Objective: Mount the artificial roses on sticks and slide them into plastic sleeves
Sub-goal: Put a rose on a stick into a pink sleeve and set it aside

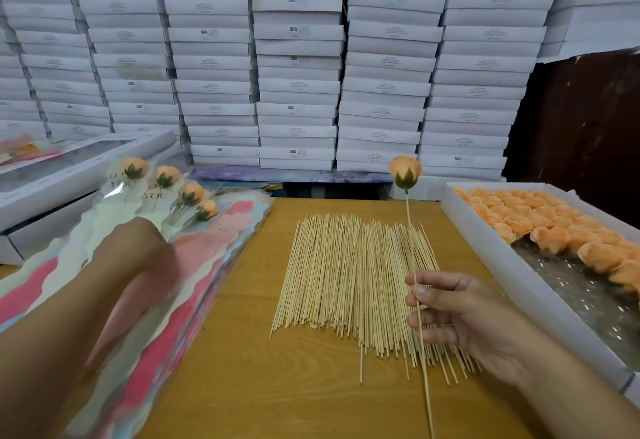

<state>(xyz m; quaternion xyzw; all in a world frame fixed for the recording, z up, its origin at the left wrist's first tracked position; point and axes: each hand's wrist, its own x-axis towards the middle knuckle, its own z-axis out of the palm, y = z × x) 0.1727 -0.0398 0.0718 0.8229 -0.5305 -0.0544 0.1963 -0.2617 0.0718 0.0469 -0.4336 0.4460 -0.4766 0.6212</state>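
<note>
At far left, flat white boxes lie stacked beside the table. The left hand rests on the fanned stack of plastic sleeves; its fingers are blurred, so their state cannot be told. Four sleeved peach roses lie at the stack's far end. A loose pile of wooden sticks lies at the centre of the wooden table. The right hand pinches a stick between thumb and fingertips, held upright, with a peach rose mounted on its top. At right, a white tray holds unmounted rose heads
</note>
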